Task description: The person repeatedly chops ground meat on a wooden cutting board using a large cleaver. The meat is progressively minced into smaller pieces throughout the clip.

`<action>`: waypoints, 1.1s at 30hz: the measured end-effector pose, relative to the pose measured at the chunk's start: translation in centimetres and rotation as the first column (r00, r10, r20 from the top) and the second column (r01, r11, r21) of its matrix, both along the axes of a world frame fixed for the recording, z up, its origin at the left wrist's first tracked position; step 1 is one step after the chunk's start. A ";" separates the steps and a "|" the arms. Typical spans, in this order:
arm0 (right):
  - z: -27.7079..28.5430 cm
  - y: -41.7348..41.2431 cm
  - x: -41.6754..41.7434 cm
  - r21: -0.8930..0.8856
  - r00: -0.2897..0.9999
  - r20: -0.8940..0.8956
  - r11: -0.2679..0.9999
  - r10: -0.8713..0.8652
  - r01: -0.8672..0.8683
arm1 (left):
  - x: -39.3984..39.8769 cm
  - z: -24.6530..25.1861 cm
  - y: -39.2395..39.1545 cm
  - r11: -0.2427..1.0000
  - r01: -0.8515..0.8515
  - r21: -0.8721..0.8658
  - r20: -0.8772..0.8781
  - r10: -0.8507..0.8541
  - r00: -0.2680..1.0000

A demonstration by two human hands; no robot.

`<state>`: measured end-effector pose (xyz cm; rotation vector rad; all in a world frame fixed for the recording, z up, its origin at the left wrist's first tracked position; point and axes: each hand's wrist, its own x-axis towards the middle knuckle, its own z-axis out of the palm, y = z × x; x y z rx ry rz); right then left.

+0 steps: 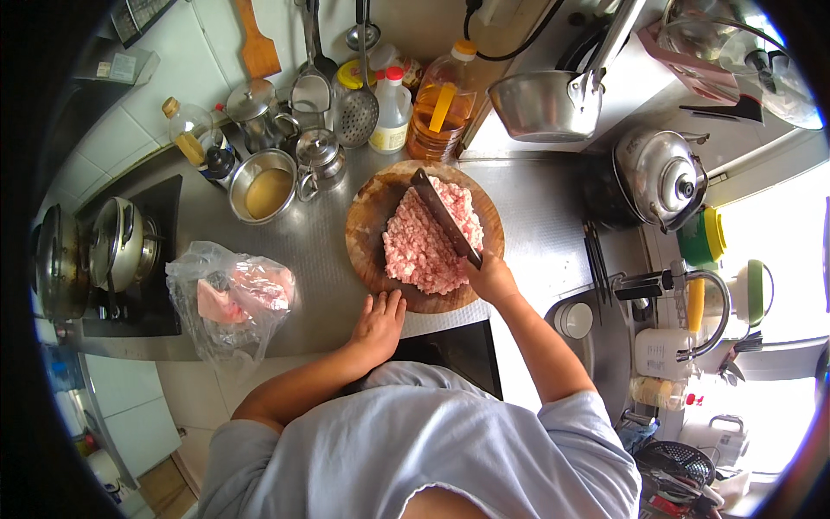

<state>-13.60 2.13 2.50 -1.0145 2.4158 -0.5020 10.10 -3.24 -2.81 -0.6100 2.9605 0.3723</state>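
Observation:
A heap of minced raw meat (421,243) lies on a round wooden chopping board (366,214). My right hand (493,279) grips the handle of a cleaver (444,217), its dark blade lying diagonally over the meat with the far end near the board's back rim. My left hand (380,324) rests with its fingers apart on the counter's front edge, fingertips close to the board's lower left rim, and holds nothing. To the left, pieces of raw meat (224,301) sit in a clear plastic bag (243,337) on the steel counter (318,253).
Behind the board stand an oil bottle (441,107), a white bottle (391,113), a lidded steel pot (320,152) and a metal bowl of brownish liquid (264,188). A stove (165,259) is at left; a sink (609,337), chopsticks (596,259) and a kettle (655,172) are at right.

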 end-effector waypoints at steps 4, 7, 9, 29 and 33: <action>2.6 -0.4 0.0 0.000 0.998 0.006 0.998 0.063 -0.063 | 0.7 -0.8 0.0 1.000 -0.002 -0.019 -0.017 0.001 1.000; 1.8 -0.4 0.3 -0.019 1.000 -0.012 1.000 -0.021 0.021 | 0.3 -0.9 0.2 1.000 -0.023 -0.016 -0.031 0.022 0.999; 0.6 -0.2 -0.5 0.007 1.000 -0.023 1.000 -0.003 0.003 | -0.1 -0.2 0.1 1.000 0.001 -0.015 0.004 -0.001 1.000; -1.2 8.1 -4.4 -0.135 0.565 0.776 0.800 -0.282 0.585 | 0.0 -0.4 0.3 0.998 -0.059 0.008 -0.032 0.059 0.998; -7.0 11.4 -2.8 0.032 0.302 0.905 0.756 -0.299 0.654 | -0.1 -0.2 0.4 0.997 -0.076 0.021 -0.015 0.076 0.997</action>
